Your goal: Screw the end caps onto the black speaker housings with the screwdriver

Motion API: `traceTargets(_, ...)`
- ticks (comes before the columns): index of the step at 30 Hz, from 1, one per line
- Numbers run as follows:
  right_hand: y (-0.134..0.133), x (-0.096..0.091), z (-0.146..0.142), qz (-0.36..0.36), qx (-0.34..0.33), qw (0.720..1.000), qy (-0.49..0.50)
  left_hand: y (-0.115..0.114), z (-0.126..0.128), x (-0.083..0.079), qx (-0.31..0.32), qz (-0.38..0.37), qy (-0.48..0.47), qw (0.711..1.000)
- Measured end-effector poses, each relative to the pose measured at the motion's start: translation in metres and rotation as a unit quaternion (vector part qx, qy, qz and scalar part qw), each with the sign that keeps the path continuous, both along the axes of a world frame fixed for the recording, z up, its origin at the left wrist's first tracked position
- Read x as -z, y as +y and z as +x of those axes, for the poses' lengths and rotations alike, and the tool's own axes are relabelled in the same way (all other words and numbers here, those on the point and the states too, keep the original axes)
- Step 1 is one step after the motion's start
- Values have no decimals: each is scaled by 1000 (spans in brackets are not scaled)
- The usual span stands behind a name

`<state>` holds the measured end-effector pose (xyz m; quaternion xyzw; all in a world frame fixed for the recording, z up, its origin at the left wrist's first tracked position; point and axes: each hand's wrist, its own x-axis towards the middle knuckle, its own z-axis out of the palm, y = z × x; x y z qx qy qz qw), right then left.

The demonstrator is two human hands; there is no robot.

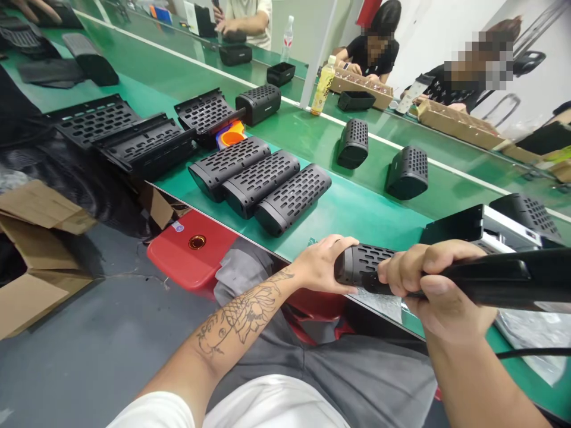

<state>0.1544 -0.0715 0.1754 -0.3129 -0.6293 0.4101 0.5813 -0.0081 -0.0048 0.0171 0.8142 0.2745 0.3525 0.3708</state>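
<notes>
My left hand (325, 261) is wrapped round the near-left end of a black slotted housing (368, 261) at the table's front edge. Its thumb and fingers grip the end cap from both sides. Over the housing's other end, my right hand (439, 285) is closed round a thick black electric screwdriver (513, 276) lying nearly level. Its tip is hidden behind my fingers, so I cannot tell whether it touches the housing. Three similar closed black housings (294, 199) lie side by side to the left of my hands.
Open black shells (143, 142) lie farther left, near an orange and blue roll (232, 138). Across the green table (370, 205) stand more housings (407, 172) and a yellow bottle (323, 86). Plastic bags (535, 333) lie right. Co-workers sit opposite. A red stool (191, 252) and cardboard box (40, 255) stand left.
</notes>
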Motion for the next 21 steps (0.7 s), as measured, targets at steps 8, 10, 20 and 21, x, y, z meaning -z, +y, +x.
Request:
traceTargets(8, 4, 13, 6, -5, -39, 999, -6, 0, -2, -2, -1, -23, 0, 1000)
traceTargets(10, 1, 18, 5, -7, -33, 999, -18, 0, -3, -2, -6, -17, -1, 1000)
traceTargets(20, -3, -14, 112, 101, 371, 923, 24, -146, 17, 42, -248, 104, 12, 963)
traceTargets(21, 4, -13, 137, 127, 451, 884, -1, -161, 20, 44, -223, 107, 14, 969)
